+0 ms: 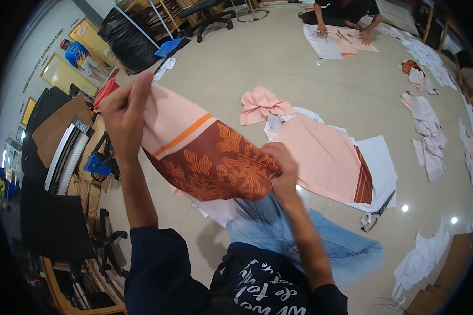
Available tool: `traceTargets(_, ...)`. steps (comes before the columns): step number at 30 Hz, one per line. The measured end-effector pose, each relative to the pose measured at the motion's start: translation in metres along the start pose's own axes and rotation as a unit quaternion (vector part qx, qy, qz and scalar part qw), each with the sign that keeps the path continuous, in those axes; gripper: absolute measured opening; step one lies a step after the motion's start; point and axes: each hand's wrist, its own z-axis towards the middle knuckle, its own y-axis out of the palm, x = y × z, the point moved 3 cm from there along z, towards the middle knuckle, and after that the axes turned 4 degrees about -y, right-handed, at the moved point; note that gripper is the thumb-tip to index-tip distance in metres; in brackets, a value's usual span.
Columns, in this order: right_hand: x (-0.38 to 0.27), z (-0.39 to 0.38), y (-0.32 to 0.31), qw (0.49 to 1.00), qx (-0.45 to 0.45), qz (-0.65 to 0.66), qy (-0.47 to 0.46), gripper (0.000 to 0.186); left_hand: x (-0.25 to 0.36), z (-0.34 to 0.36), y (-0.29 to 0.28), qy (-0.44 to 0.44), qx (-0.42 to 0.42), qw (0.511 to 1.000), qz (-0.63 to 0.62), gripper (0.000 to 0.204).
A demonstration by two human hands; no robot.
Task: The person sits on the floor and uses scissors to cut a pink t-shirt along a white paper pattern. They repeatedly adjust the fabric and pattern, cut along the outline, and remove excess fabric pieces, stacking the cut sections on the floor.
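Note:
A pink fabric piece (194, 152), with an orange stripe and a brown end patterned in orange leaf motifs, is stretched in the air above my lap. My left hand (123, 118), raised higher, closes on its pink end. Lower down, my right hand (283, 169) grips the patterned corner. On the floor to the right lies a flat pink panel (315, 157) with a brown striped edge, over white paper (379, 155). Scissors (372, 216) rest at that paper's near corner. A crumpled pink cloth (265, 105) lies just beyond the panel.
Across the floor, another person (347, 16) handles pink and white pieces (347, 41). Fabric scraps (428, 128) lie along the right, with more white scraps (420, 257) nearer. At left stand a black chair (55, 226) and a black bag (131, 39). A person in blue (79, 55) is farther back.

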Motion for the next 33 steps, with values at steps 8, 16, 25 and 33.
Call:
traceTargets(8, 0.067, 0.137, -0.212, 0.979, 0.050, -0.105, 0.164, 0.037, -0.047, 0.066, 0.100, 0.097, -0.399, 0.903, 0.129, 0.030)
traceTargets(16, -0.061, 0.046, -0.296, 0.907, 0.185, -0.369, -0.081, 0.048, 0.005, -0.026, 0.096, 0.129, -0.280, 0.951, -0.003, 0.032)
traceTargets(25, 0.069, -0.182, -0.359, 0.891, 0.219, -0.357, 0.173, 0.032, -0.060, -0.247, 0.220, 0.151, -0.379, 0.911, -0.062, 0.021)
traceTargets(33, 0.030, -0.279, -0.390, 0.826, 0.333, -0.402, 0.212, 0.025, -0.051, -0.351, 0.266, 0.104, -0.594, 0.785, -0.144, 0.020)
